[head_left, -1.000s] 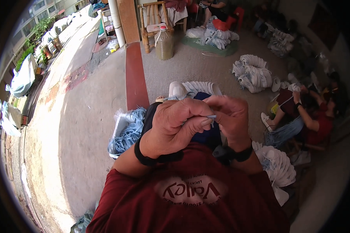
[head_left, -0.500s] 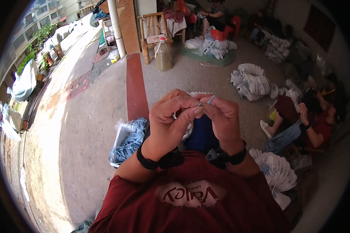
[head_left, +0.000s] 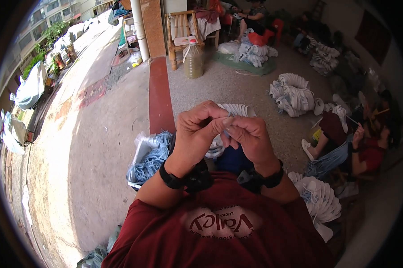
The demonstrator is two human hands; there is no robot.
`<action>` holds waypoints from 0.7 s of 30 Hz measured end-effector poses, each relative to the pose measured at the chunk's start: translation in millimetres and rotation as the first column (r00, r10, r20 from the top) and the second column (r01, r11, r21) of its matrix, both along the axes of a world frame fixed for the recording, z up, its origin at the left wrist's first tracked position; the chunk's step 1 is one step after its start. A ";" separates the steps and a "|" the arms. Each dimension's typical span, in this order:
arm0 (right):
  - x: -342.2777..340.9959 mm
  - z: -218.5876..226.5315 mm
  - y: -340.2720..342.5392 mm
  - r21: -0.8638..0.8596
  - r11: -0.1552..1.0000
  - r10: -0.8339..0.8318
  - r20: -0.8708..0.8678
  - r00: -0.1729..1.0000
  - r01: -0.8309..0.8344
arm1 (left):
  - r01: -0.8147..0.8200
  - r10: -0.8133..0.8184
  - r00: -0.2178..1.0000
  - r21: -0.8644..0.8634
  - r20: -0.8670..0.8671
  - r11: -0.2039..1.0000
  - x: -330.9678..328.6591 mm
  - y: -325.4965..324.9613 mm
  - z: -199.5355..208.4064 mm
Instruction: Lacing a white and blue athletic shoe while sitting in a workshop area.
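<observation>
My left hand (head_left: 197,136) and my right hand (head_left: 250,138) meet in front of my chest, thumbs and fingertips pinched together. A small bit of light blue shoelace (head_left: 227,132) shows between the fingertips; the rest of it is hidden by the fingers. Just beyond and below the hands is a row of white shoes (head_left: 239,110) nested together, partly covered by my hands. To the left of my left forearm stands a white bin (head_left: 139,151) with a tangled heap of light blue laces (head_left: 151,160) in it.
A bamboo chair (head_left: 181,32) and a large plastic jug (head_left: 193,62) stand ahead. Bundles of white shoes (head_left: 292,94) lie on the floor at right, with another pile (head_left: 315,198) near my right elbow. A person in red (head_left: 367,158) sits at right; others sit farther back.
My fingertips have drawn closer together, and the lace that stuck up above my right fingers is now mostly hidden. More of the white shoe row shows behind my hands. The view has shifted slightly.
</observation>
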State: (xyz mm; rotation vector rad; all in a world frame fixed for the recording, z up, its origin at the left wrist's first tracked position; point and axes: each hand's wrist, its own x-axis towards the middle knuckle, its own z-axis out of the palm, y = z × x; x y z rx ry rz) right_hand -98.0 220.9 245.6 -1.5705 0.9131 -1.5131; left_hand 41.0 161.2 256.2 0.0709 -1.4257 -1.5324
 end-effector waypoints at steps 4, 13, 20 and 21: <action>1.2 -1.7 -0.5 -0.009 0.999 0.053 0.056 0.997 -0.052 | 0.059 -0.059 0.998 -0.005 -0.016 0.998 1.4 -4.8 -5.2; -0.8 7.6 -11.3 0.051 0.998 0.041 0.123 0.992 -0.048 | 0.009 -0.004 0.999 0.108 -0.047 0.994 -0.3 -12.3 -18.7; -16.8 74.5 -59.5 -0.223 0.962 -0.161 0.001 0.987 0.158 | 0.089 0.586 0.695 -0.859 0.416 0.504 -24.9 -83.6 -177.0; -13.7 89.9 -58.5 -0.274 0.960 -0.060 0.003 0.998 0.059 | 0.137 0.626 0.681 -0.905 0.381 0.402 -25.9 -88.7 -204.7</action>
